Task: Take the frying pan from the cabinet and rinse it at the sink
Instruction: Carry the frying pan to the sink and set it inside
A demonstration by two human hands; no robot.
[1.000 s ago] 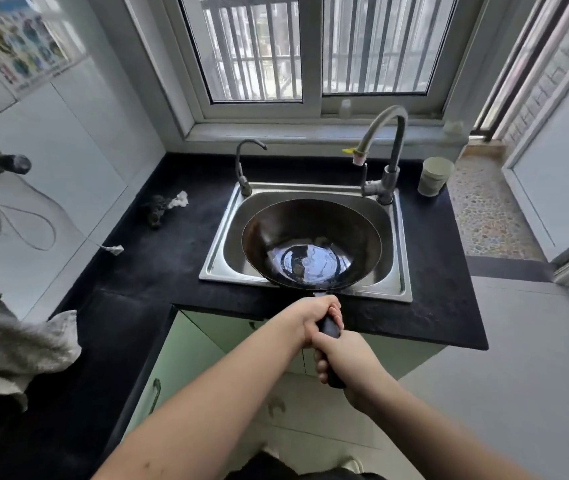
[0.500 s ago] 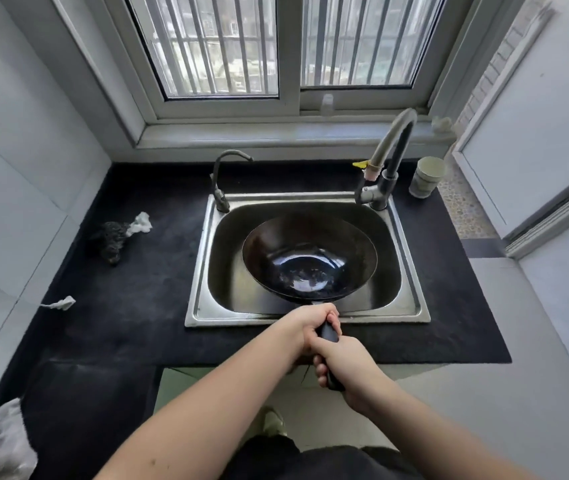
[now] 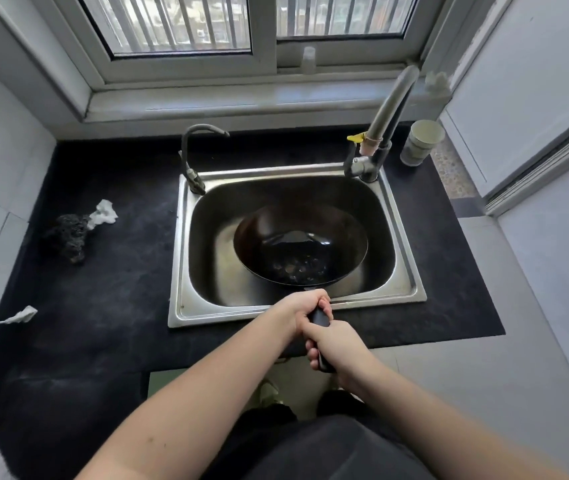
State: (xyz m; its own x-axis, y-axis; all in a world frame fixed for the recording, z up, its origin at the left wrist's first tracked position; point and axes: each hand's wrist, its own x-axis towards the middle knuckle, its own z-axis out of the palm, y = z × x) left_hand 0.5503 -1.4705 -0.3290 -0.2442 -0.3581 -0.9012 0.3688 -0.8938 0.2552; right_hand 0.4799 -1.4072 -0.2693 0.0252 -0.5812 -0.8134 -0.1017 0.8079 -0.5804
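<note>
Black countertop (image 3: 109, 306), steel sink (image 3: 407, 237), barred window (image 3: 179, 26)

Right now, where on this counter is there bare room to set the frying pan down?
The widest bare patch of black countertop lies left of the sink, in front of the dark scrubber and white scrap. Right of the sink, a narrower strip runs in front of the cup. Behind the sink, two faucets crowd it.
</note>
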